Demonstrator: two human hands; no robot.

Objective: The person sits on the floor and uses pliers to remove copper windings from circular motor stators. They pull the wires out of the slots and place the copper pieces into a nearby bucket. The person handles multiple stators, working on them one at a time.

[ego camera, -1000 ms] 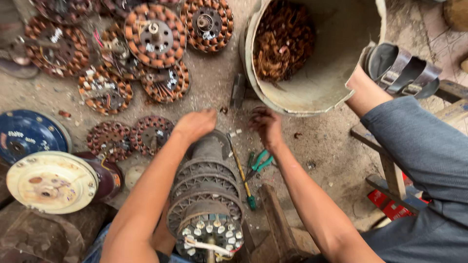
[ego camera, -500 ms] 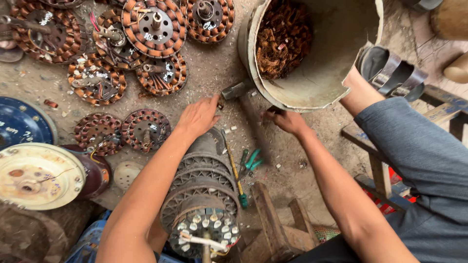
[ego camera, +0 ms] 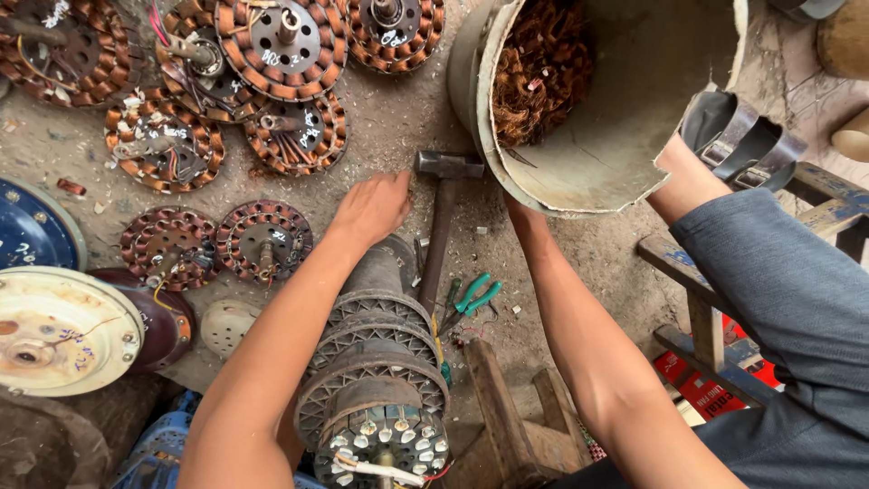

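Lying at far left, a cream round cover (ego camera: 54, 330). Left hand (ego camera: 373, 206) resting spread, palm down, near a hammer (ego camera: 441, 210) on the ground. Right hand disappearing behind the bucket (ego camera: 579, 172), grip possibly closed — impossible to tell.

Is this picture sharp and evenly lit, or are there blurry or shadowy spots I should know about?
Head view: soft, even daylight, no hard shadows or glare. The copper-wound stators and hammer on the ground look sharp. The left hand is clear; the right hand is hidden behind the big drum. The stack of motor parts nearest the camera looms large and stretched at the bottom edge.
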